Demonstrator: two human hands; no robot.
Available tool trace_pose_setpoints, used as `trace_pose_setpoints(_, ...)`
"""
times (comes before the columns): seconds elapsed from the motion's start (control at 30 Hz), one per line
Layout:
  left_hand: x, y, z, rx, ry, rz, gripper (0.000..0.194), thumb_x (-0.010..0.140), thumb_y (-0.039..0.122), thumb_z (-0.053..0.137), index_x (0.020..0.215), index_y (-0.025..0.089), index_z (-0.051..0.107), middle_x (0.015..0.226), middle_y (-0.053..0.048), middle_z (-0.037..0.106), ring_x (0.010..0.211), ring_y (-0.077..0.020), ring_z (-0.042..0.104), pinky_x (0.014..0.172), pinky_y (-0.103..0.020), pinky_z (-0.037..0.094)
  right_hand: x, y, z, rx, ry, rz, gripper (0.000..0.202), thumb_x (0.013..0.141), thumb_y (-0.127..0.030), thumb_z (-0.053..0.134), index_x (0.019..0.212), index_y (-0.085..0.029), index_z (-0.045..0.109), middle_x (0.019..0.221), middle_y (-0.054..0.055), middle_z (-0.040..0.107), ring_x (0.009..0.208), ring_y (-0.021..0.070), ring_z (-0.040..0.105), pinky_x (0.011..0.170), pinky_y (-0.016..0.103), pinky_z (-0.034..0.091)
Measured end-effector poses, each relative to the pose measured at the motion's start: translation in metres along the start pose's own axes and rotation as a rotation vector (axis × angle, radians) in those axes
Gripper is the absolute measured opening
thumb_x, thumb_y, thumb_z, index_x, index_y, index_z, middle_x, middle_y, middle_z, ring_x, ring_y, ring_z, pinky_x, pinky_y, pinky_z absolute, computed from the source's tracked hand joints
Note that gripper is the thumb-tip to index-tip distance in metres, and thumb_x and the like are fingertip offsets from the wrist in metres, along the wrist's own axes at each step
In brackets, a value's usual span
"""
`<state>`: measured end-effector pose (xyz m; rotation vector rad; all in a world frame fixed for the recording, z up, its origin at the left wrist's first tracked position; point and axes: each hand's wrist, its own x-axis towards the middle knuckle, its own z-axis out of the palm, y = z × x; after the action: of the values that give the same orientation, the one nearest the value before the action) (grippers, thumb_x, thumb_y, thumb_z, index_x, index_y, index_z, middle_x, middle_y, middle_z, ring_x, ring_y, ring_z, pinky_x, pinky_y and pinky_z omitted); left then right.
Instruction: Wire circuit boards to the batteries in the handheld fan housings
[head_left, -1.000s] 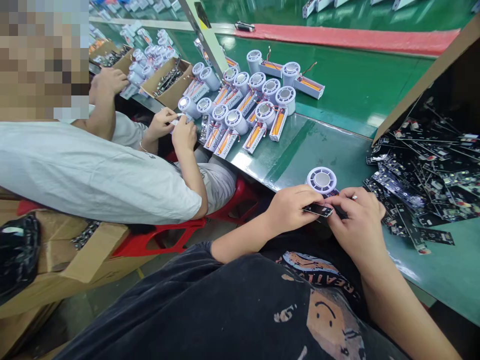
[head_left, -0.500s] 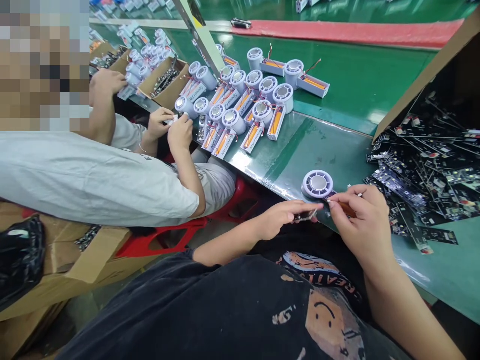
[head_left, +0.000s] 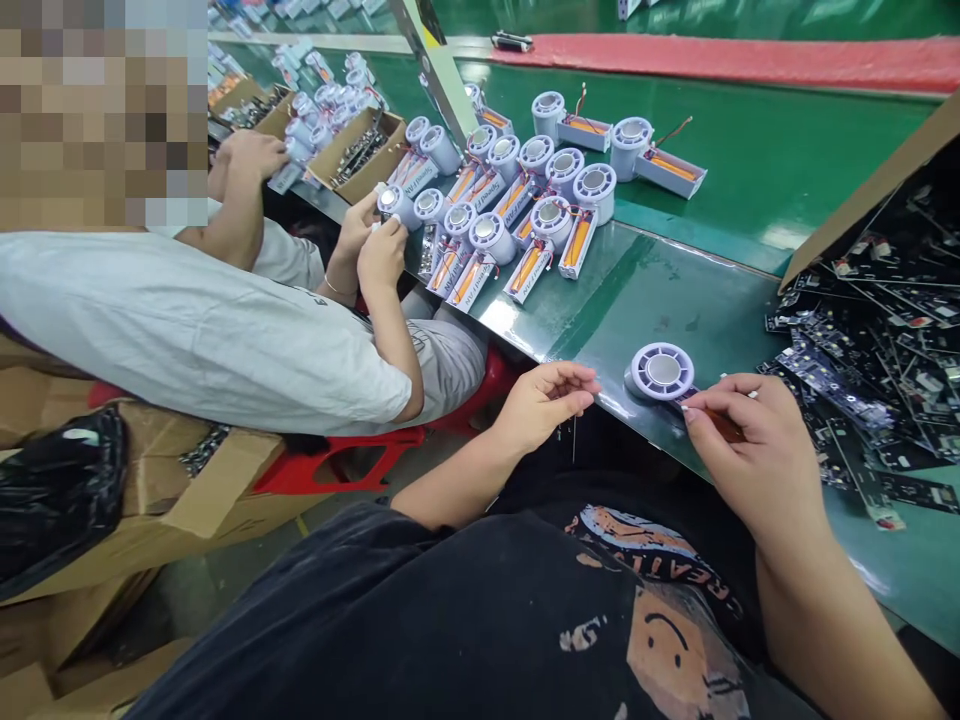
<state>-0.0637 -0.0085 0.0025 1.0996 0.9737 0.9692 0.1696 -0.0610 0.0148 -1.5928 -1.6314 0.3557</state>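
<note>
Partly hidden under the right hand [head_left: 757, 455] is the handle of a small white fan [head_left: 663, 371] lying at the near edge of the green table [head_left: 705, 180]; only its round grille head and a sliver of orange-brown beneath the fingers show. That hand is curled down over the handle, thumb and forefinger pinching it. The left hand [head_left: 546, 400] hovers just off the table edge, left of the fan head, with fingers bent together; a thin wire seems to hang below it, but whether the fingers grip anything cannot be made out.

At the right, an open cardboard box [head_left: 862, 200], cut off by the frame, is heaped with black circuit boards [head_left: 877, 350], some spilling onto the table near the right hand. Farther back stands a cluster of unfinished fans [head_left: 525, 200] with open handles showing orange cells. A co-worker's hands [head_left: 379, 245] hold one such fan beside a smaller carton [head_left: 360, 150] of dark parts, its contents too small to tell.
</note>
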Motion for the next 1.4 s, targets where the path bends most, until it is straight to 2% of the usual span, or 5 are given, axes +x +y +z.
trace_pose_setpoints(0.33,0.050,0.036,0.029,-0.663,0.187,-0.137,0.024,0.077,0.004,0.056,0.096,0.017,0.063,0.084,0.001,0.062,0.057,-0.0025,0.046,0.047,-0.013,0.034,0.000,0.003,0.002,-0.039,-0.014,-0.043,0.015,0.086,-0.033,0.062,0.080,-0.025,0.074,0.093,0.006,0.063,0.085,0.0221,0.061,0.075,0.040,0.047)
trace_pose_setpoints(0.67,0.090,0.017,0.014,-0.099,0.167,0.199,0.044,0.061,-0.002,0.059,0.100,0.019,0.057,0.119,-0.001,0.060,0.092,-0.0093,0.062,0.091,-0.027,0.050,-0.002,0.002,0.005,-0.065,-0.006,-0.025,0.018,0.087,-0.035,0.060,0.080,-0.025,0.073,0.096,0.006,0.064,0.088,0.0224,0.059,0.078,0.042,0.047)
trace_pose_setpoints(0.97,0.058,0.014,0.007,-0.148,0.135,0.408,0.046,0.076,0.035,0.084,0.113,0.023,0.060,0.119,-0.006,0.073,0.105,-0.0218,0.073,0.091,-0.035,0.058,-0.001,-0.003,0.004,-0.051,-0.014,-0.006,0.017,0.088,-0.035,0.060,0.079,-0.027,0.073,0.096,0.006,0.064,0.088,0.0221,0.060,0.078,0.042,0.048)
trace_pose_setpoints(1.3,-0.008,0.006,0.042,-0.050,-0.233,0.022,0.029,0.093,0.028,0.063,0.121,0.019,0.061,0.127,-0.011,0.068,0.079,-0.0121,0.072,0.055,-0.017,0.055,-0.002,-0.006,0.002,-0.023,-0.037,0.018,0.018,0.088,-0.035,0.059,0.080,-0.027,0.074,0.096,0.006,0.064,0.089,0.0225,0.060,0.080,0.043,0.049)
trace_pose_setpoints(1.4,-0.015,0.004,0.044,0.137,-0.243,0.123,0.025,0.096,0.023,0.056,0.120,0.020,0.063,0.124,-0.011,0.064,0.076,-0.0105,0.069,0.057,-0.020,0.056,-0.002,-0.008,0.001,-0.012,-0.064,0.037,0.018,0.087,-0.035,0.059,0.080,-0.026,0.074,0.096,0.007,0.063,0.088,0.0221,0.060,0.077,0.041,0.049)
